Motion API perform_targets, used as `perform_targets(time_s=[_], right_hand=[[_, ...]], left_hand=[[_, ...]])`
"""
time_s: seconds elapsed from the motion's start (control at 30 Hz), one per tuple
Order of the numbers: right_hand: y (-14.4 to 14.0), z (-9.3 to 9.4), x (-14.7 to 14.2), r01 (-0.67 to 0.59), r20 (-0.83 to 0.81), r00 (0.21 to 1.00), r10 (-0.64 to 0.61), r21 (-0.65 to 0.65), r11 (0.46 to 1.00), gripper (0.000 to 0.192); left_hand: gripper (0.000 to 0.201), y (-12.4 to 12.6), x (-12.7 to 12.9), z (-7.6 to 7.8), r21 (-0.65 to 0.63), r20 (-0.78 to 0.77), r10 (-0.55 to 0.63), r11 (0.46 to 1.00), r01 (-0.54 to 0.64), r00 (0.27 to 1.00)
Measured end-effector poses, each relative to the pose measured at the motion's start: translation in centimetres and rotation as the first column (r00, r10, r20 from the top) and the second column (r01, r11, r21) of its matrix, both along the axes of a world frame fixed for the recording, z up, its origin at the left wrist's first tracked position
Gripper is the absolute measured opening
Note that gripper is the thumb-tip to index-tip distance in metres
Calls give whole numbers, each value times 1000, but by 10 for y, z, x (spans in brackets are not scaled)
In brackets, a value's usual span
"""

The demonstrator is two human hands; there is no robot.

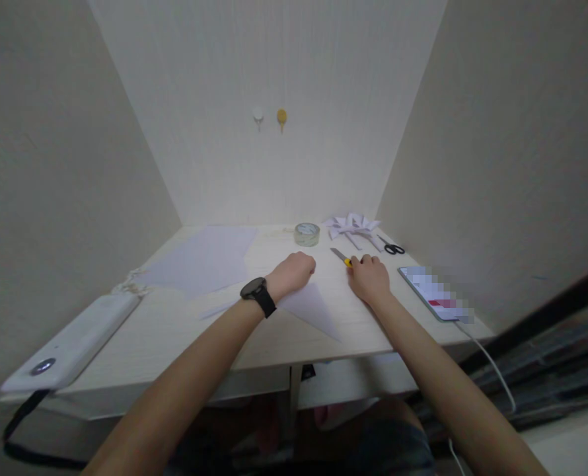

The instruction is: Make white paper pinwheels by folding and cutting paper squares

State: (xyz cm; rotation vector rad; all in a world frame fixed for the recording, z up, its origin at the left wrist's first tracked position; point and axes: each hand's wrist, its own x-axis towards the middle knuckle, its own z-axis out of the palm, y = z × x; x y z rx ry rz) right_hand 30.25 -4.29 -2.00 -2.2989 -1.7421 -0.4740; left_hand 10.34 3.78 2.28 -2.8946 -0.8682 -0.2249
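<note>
Pale wood-grain bench (185, 344) fills the lower view, set in a cream-walled alcove. Nearest, at its left front edge: long white plastic power strip (71, 347), black cable hanging off below it. Two bare forearms reach in from the bottom.

Left hand (294, 271), black round wristwatch (258, 291) on the wrist, curled into a loose fist, knuckles down on the small white triangular paper piece (314, 309). Its grip is pressed together; cannot tell if anything is inside it.

Right hand (369, 276) lies just right of the triangle, fingers closed around the yellow-handled utility knife (342, 258). Blade end pokes out up and to the left, flat on the bench, between the two hands.

Right of that hand, near the bench edge: flat smartphone with lit screen (435, 294), white cord running off the front corner.

Further back, left: large white paper sheet (199, 259) lying flat. Centre back: clear roll of adhesive tape (306, 233). Right of it: white folded paper pinwheel shapes (351, 225), then small black-handled scissors (392, 247) just beside them.

Back wall: two small round hooks, one white (257, 114), one yellow (281, 116), side by side.
</note>
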Motion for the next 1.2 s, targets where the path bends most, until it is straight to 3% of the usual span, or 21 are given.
perform_targets(time_s=[0.1,0.2,0.27,0.3,0.37,0.5,0.67,0.73,0.8,0.9,1.07,1.2], right_hand=[[-4,3,-9,-289,-45,955,293,71,955,34],[-10,2,-26,-630,-118,761,638,101,770,33],[-13,-1,-36,-732,-125,667,734,76,677,34],[-13,-3,-39,-749,-119,652,749,52,661,35],[-8,-5,-40,-739,-99,670,736,0,673,39],[16,-7,-29,-625,-56,781,622,-60,779,42],[38,-10,-23,-368,-30,930,367,-62,928,44],[36,-11,-25,-252,-29,968,251,-31,967,48],[27,-9,-29,-220,-35,975,220,10,976,49],[5,-1,-41,-340,-103,935,339,10,941,39],[-29,17,-61,-420,-280,882,380,-100,902,37],[-36,36,-62,-381,-339,896,285,-261,887,34]], left_hand=[[26,-15,-15,6,40,63,53,998,-56,997],[29,-52,-33,-1,65,20,49,997,-50,999],[27,-82,-43,-13,51,16,-39,998,39,999],[29,-94,-46,-20,40,36,-59,998,57,998],[32,-113,-52,-33,47,89,-91,995,87,992],[41,-126,-60,-46,55,190,-103,994,94,976],[74,-139,-62,-54,99,284,-125,990,100,951],[78,-147,-58,-61,143,283,-173,980,137,943],[67,-154,-52,-71,185,271,-217,968,170,938],[27,-158,-45,-86,293,273,-275,937,192,922],[24,-158,-44,-99,431,309,-342,882,190,887],[26,-166,-50,-95,597,246,-456,766,237,855]])
